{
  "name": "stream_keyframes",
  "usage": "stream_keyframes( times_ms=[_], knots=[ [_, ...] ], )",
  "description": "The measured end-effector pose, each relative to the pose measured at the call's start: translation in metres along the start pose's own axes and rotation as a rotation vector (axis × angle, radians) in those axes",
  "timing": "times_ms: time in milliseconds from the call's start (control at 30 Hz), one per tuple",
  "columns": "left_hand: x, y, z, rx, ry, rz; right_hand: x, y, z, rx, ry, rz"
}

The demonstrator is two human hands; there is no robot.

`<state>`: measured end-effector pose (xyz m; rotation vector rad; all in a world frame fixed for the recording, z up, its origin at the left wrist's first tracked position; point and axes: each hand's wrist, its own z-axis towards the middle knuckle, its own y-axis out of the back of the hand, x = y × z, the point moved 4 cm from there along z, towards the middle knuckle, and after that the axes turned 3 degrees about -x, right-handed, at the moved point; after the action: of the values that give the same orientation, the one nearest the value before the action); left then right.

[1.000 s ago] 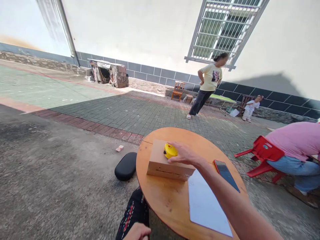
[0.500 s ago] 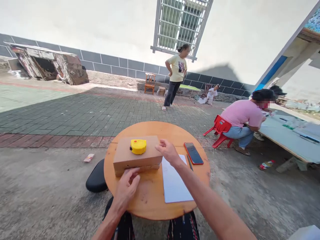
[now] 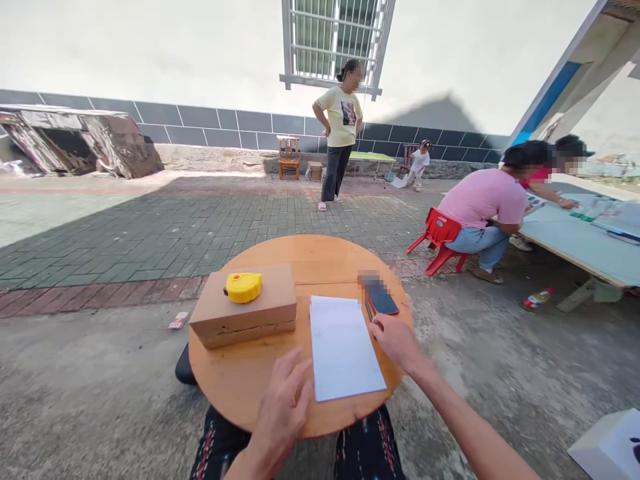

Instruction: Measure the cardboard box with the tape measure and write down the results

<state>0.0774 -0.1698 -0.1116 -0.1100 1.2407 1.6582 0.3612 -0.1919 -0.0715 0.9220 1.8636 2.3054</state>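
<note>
My right hand [image 3: 397, 339] is at the right edge of the paper, its thumb and fingertips pinched on a dark pen [image 3: 369, 311] that lies beside the sheets. Just beyond those fingers rests a phone [image 3: 383, 297] with a red edge. My left hand [image 3: 284, 399] hovers over the near side of the table, fingers apart and holding nothing, left of the white paper [image 3: 345, 353]. At the left stands a closed brown cardboard box [image 3: 275, 293], with a yellow tape measure [image 3: 243, 287] on its top.
Everything stands on a round wooden table [image 3: 320, 250]. A black stool seat [image 3: 184, 367] shows at its left. To the right, a person in pink [image 3: 487, 200] sits on a red chair [image 3: 443, 227] by a long table [image 3: 590, 240]. A standing person [image 3: 343, 120] is beyond the table.
My right hand has left the box and moved right to the pen. My left hand has come away from the box's front toward the paper. The view has shifted slightly.
</note>
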Motion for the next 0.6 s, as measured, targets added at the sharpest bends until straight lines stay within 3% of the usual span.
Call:
stream_keyframes(
  times_ms=[67,133,267,367,467,600],
  knots=[
    [-0.025,-0.021,0.008,0.095,-0.102,0.068,-0.009,-0.009,-0.005,-0.008,-0.032,-0.113],
    [-0.038,-0.039,0.016,0.189,-0.137,0.148,-0.008,-0.018,-0.005,-0.018,-0.042,-0.185],
    [-0.036,-0.058,0.022,0.357,-0.068,0.241,-0.002,-0.026,-0.001,-0.014,-0.036,-0.238],
    [-0.030,-0.058,0.018,0.392,-0.064,0.248,-0.010,-0.022,-0.006,0.016,-0.011,-0.233],
    [-0.029,-0.056,0.013,0.393,-0.087,0.250,-0.025,-0.011,-0.018,0.034,0.007,0.035],
    [-0.034,-0.055,0.009,0.412,-0.098,0.241,-0.031,0.010,-0.031,0.148,-0.102,0.694]
  ],
)
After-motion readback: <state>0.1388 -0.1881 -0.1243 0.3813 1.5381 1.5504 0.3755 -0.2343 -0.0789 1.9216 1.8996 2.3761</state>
